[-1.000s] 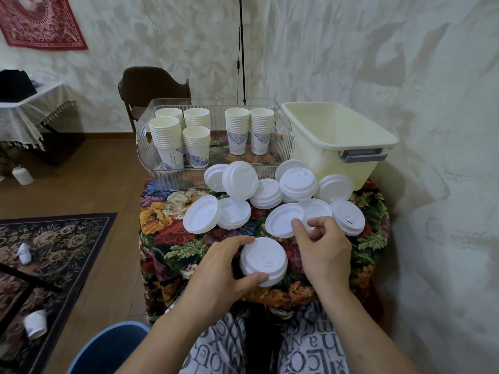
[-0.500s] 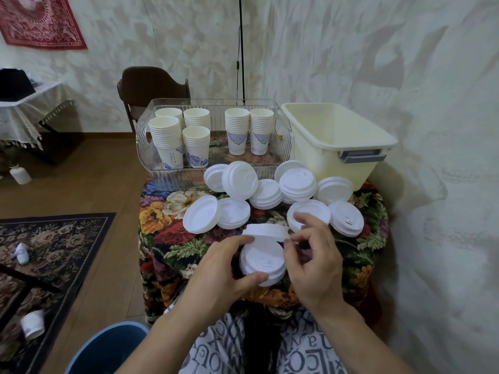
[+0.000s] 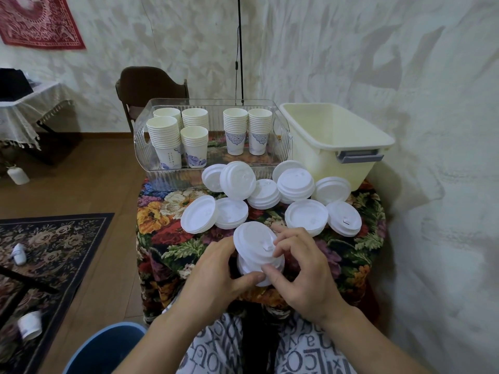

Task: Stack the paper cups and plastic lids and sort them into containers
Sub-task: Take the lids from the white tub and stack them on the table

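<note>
At the table's near edge my left hand [image 3: 216, 273] grips a short stack of white plastic lids [image 3: 247, 267]. My right hand [image 3: 299, 268] pinches one more white lid [image 3: 252, 240], tilted over the top of that stack and touching it. Several loose white lids [image 3: 306, 215] and small lid piles lie across the floral tablecloth behind my hands. A clear plastic bin [image 3: 143, 155] at the back holds several stacks of paper cups [image 3: 164, 139]. Beside it on the right stands a cream plastic tub [image 3: 340, 143], nothing visible inside.
A brown chair [image 3: 151, 82] stands behind the small table, and a wall runs close along the right. On the floor at left lie a patterned rug [image 3: 51, 247], stray paper cups [image 3: 29, 325] and a blue bucket [image 3: 105, 349] by my knee.
My right hand picked a lid off the table beside the loose ones, carried it toward me and now tilts it onto the stack in my left hand.
</note>
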